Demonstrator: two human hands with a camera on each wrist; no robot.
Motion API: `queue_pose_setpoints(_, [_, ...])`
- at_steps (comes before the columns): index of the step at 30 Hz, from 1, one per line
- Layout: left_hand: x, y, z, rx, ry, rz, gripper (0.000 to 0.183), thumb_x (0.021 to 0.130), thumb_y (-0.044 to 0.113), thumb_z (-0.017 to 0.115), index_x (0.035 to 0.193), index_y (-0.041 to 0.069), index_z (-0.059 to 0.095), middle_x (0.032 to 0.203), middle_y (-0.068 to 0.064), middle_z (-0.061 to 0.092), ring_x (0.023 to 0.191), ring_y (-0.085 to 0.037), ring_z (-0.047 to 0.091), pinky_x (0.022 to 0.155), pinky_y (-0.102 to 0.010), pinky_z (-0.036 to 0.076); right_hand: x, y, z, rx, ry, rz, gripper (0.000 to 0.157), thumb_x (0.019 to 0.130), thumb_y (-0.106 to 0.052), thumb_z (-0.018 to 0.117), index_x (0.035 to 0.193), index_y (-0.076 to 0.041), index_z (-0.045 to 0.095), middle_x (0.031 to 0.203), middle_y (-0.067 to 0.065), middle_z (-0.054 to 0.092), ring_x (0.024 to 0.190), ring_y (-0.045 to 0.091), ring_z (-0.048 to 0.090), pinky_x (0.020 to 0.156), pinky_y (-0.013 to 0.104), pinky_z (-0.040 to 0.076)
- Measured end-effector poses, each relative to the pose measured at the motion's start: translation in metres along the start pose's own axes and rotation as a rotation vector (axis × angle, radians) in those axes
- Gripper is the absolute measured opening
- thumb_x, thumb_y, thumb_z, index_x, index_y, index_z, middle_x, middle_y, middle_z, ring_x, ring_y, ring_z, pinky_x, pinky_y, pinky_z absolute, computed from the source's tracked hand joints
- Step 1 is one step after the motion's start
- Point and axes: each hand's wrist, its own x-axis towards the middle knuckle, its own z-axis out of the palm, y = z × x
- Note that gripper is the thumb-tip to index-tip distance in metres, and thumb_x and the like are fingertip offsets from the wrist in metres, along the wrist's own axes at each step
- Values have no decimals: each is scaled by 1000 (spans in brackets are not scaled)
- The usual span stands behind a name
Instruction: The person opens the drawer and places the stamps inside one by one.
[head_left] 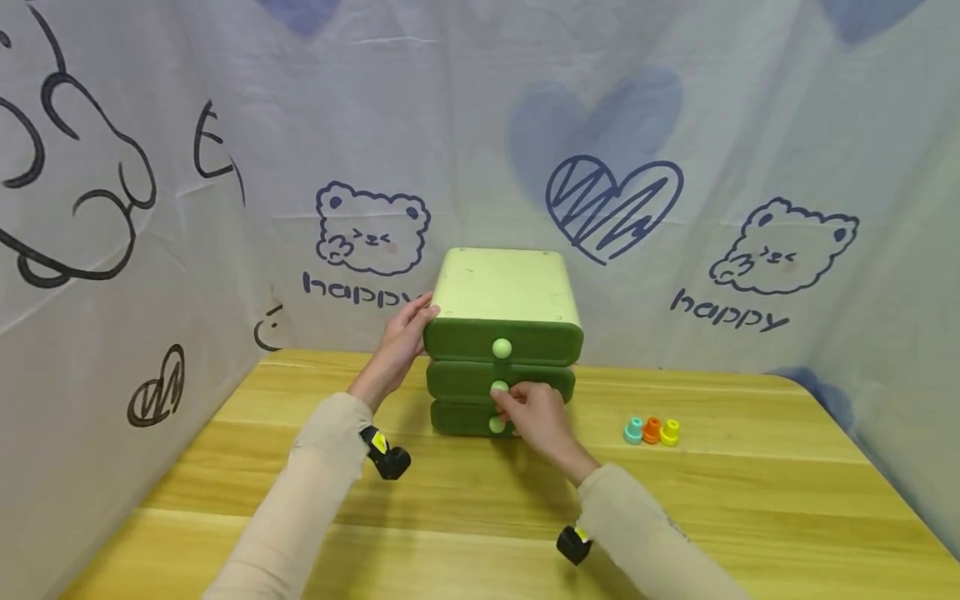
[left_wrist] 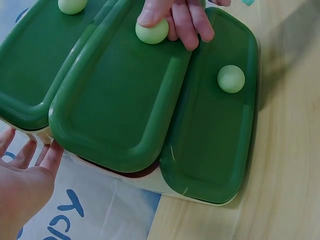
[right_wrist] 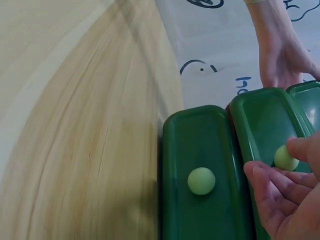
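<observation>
A small cabinet [head_left: 506, 283] with a pale green top and three dark green drawers stands on the table. My left hand [head_left: 397, 346] rests against its left side near the top, fingers extended, as the left wrist view also shows. With thumb and fingers, my right hand [head_left: 536, 417] pinches the round pale knob [left_wrist: 151, 33] of the middle drawer [left_wrist: 115, 110]. That drawer sits slightly forward, and a narrow dark gap shows behind its front. The top drawer [head_left: 465, 342] and the bottom drawer [right_wrist: 202, 142] look closed. What the drawers contain is hidden.
To the right of the cabinet, a teal piece [head_left: 633, 431], an orange piece [head_left: 651, 431] and a yellow piece [head_left: 670, 432] stand in a row on the wooden table [head_left: 750, 500]. A printed cloth [head_left: 480, 125] hangs close behind the cabinet.
</observation>
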Motion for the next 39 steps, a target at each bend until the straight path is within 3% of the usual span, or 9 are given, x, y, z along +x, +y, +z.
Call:
queue_pose_setpoints(9, [-1, -2, 2, -25, 2, -5, 59, 99, 25, 50, 151, 6, 31, 154, -16, 28, 134, -30, 39, 108, -37, 37, 1, 9, 3, -74, -2, -29, 30, 95, -29, 63, 80, -4, 69, 74, 8, 69, 67, 28, 67, 48, 26, 52])
queue_pose_setpoints(21, [-1, -2, 3, -5, 5, 8, 60, 98, 28, 50, 151, 9, 31, 153, -15, 31, 134, -28, 38, 108, -39, 37, -4, 10, 6, -43, 40, -53, 28, 97, -24, 61, 91, 2, 69, 80, 11, 70, 65, 29, 66, 49, 26, 54])
queue_pose_setpoints(29, [0, -1, 2, 4, -2, 12, 61, 98, 29, 49, 152, 9, 30, 153, -14, 30, 134, -27, 39, 108, -39, 38, -15, 21, 12, -100, 81, -69, 22, 91, -16, 67, 99, 5, 67, 89, 11, 70, 79, 21, 67, 66, 32, 57])
queue_pose_setpoints(35, [0, -2, 1, -2, 3, 12, 60, 98, 29, 50, 151, 9, 31, 153, -14, 30, 133, -27, 39, 108, -38, 38, -17, 38, 16, -120, -4, 52, 26, 94, -22, 64, 88, 3, 71, 72, 8, 67, 56, 15, 61, 53, 28, 53])
queue_pose_setpoints(39, [0, -4, 0, -14, 4, 17, 59, 99, 27, 49, 152, 8, 30, 153, -15, 31, 132, -29, 41, 107, -38, 38, -15, 46, 19, -50, -81, 161, 39, 95, -32, 62, 79, 2, 72, 69, 8, 68, 55, 17, 62, 47, 29, 53])
